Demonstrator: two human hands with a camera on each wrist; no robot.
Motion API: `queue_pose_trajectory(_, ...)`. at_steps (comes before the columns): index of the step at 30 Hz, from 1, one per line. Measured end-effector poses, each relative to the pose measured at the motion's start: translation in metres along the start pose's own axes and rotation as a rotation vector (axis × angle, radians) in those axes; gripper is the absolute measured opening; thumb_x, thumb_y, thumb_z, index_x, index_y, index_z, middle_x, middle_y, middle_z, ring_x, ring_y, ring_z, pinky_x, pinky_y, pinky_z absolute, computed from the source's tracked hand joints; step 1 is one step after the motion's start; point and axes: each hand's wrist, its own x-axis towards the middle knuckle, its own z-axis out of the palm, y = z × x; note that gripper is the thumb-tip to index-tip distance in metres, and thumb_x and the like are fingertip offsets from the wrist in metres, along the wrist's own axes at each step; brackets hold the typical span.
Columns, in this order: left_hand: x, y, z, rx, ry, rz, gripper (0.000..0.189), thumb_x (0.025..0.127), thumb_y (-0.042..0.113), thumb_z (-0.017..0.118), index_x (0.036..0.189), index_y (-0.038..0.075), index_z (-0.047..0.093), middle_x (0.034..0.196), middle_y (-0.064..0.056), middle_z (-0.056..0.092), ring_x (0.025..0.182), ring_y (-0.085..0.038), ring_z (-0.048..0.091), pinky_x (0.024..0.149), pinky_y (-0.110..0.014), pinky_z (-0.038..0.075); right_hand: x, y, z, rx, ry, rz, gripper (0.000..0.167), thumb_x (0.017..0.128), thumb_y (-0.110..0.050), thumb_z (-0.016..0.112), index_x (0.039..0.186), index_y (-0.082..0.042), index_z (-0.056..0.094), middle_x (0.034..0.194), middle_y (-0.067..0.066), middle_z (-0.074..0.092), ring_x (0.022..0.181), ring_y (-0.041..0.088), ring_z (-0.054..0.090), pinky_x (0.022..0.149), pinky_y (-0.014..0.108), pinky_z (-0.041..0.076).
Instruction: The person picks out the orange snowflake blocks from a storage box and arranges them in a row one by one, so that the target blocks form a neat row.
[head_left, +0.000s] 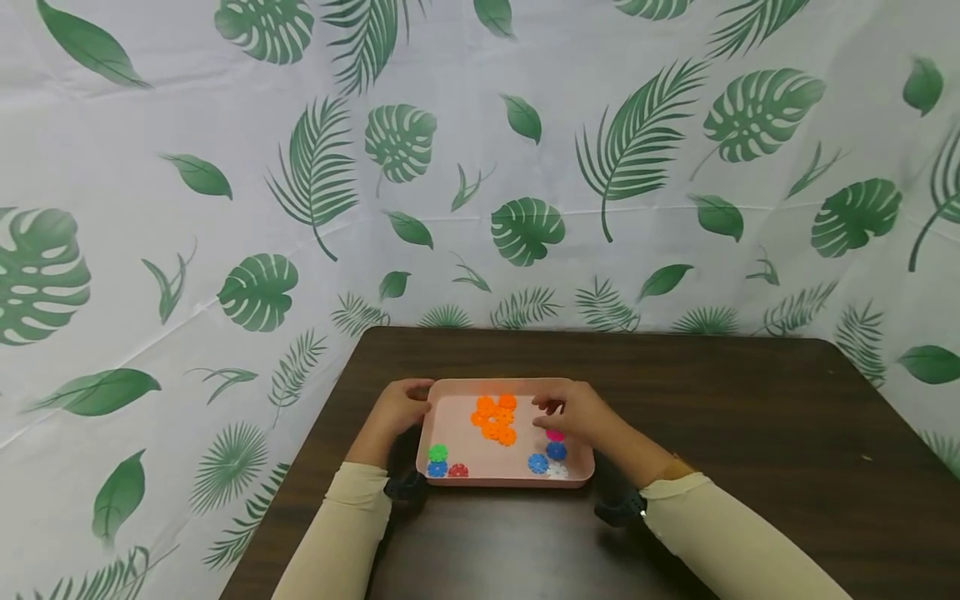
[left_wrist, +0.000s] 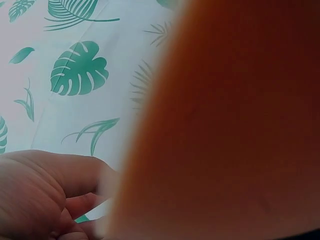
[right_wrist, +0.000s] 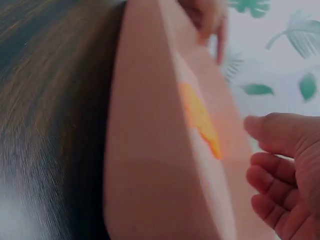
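Observation:
A pink tray [head_left: 487, 482] lies on the dark table, seen from the side in the right wrist view. At its upper left corner is my left hand [head_left: 397, 412], fingertips and thumb right at the rim. Over the tray's right part hovers my right hand [head_left: 581, 410], fingers loosely bent and nothing between them, as the right wrist view also shows. A cluster of orange notched discs [head_left: 493, 419] lies in the tray's middle. Below the right hand are a pink disc [head_left: 555, 436], blue discs [head_left: 556, 451] and a white disc [head_left: 557, 472].
In the tray's lower left corner sit a green disc [head_left: 437, 452], a blue disc [head_left: 437, 469] and a red disc [head_left: 458, 471]. The brown table [head_left: 712, 400] stretches away to the right. A white cloth with green leaves [head_left: 465, 167] hangs behind it.

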Motion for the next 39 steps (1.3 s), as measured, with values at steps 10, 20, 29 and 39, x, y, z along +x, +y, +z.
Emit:
queue_pose_trajectory(10,0.003,0.002,0.004,0.012,-0.007,0.000,0.052,0.087,-0.003,0.070,0.139,-0.002,0.063,0.122,-0.028,0.069,0.092,-0.032,0.074,0.079,-0.046,0.063,0.014,-0.018,0.029,-0.082,-0.160,-0.017,0.026,0.080,-0.019,0.090,0.102,-0.007,0.082,0.078,-0.006,0.062,0.070,0.012,0.055,0.065,0.025,0.052)
queue_pose_trajectory(20,0.005,0.003,0.002,0.070,0.012,-0.030,0.051,0.088,0.002,0.073,0.139,0.003,0.064,0.126,-0.025,0.068,0.097,-0.032,0.073,0.085,-0.048,0.061,0.015,-0.026,0.040,-0.148,-0.191,0.054,0.028,0.079,-0.027,0.091,0.100,-0.012,0.081,0.084,-0.007,0.059,0.077,0.013,0.053,0.070,0.026,0.051)
queue_pose_trajectory(29,0.003,0.002,0.002,0.050,0.015,-0.016,0.050,0.087,0.000,0.072,0.137,0.002,0.065,0.122,-0.026,0.070,0.093,-0.031,0.074,0.082,-0.046,0.062,0.017,-0.028,0.046,-0.214,-0.201,0.016,0.024,0.080,-0.027,0.089,0.095,-0.012,0.078,0.084,-0.007,0.058,0.077,0.012,0.052,0.073,0.028,0.050)
queue_pose_trajectory(39,0.004,-0.002,0.000,0.049,0.019,-0.023,0.050,0.087,-0.002,0.071,0.137,0.002,0.065,0.121,-0.025,0.070,0.092,-0.030,0.073,0.080,-0.045,0.062,0.016,-0.030,0.045,-0.134,-0.149,0.075,0.031,0.076,-0.021,0.092,0.103,-0.010,0.078,0.086,-0.009,0.065,0.078,0.013,0.055,0.076,0.028,0.053)
